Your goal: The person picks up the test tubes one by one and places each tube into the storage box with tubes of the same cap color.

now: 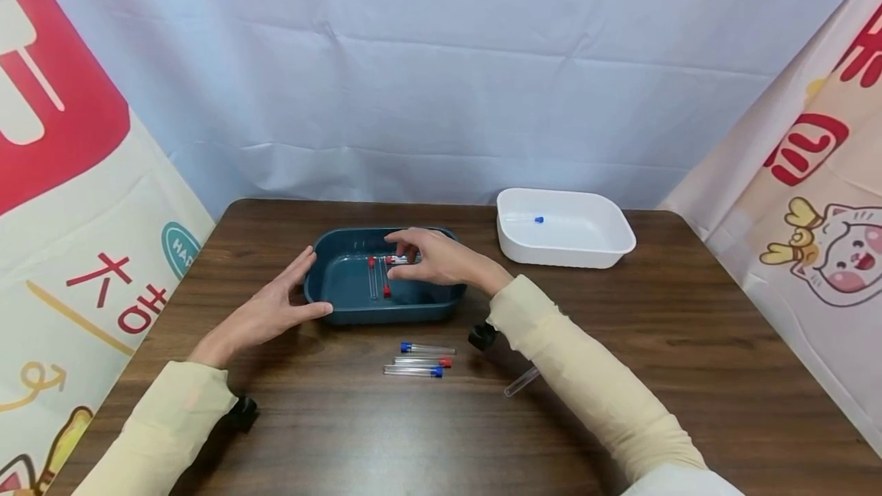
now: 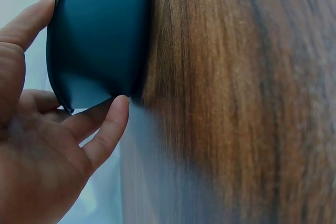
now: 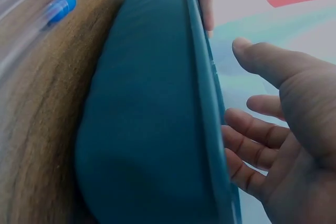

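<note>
My left hand (image 1: 272, 308) rests at the left end of a dark teal basin (image 1: 386, 316), fingers spread along its side and thumb at the front rim. In the left wrist view the thumb (image 2: 31, 19) touches the basin's edge. Over the basin's right half hovers my right hand (image 1: 444, 257), thumb apart from loosely bent fingers, with nothing visible between them. Below it inside the basin lie red-capped test tubes (image 1: 373, 280), one partly hidden by the fingers. The right wrist view shows that hand (image 3: 294, 129) beyond the basin's near wall.
In front of the basin, two blue-capped tubes (image 1: 413, 371) and a red-capped tube (image 1: 422, 362) lie on the wooden table (image 1: 310, 419). Another tube (image 1: 521, 383) is partly covered by my right sleeve. A white basin (image 1: 565, 255) at the back right holds one blue-capped tube (image 1: 530, 219).
</note>
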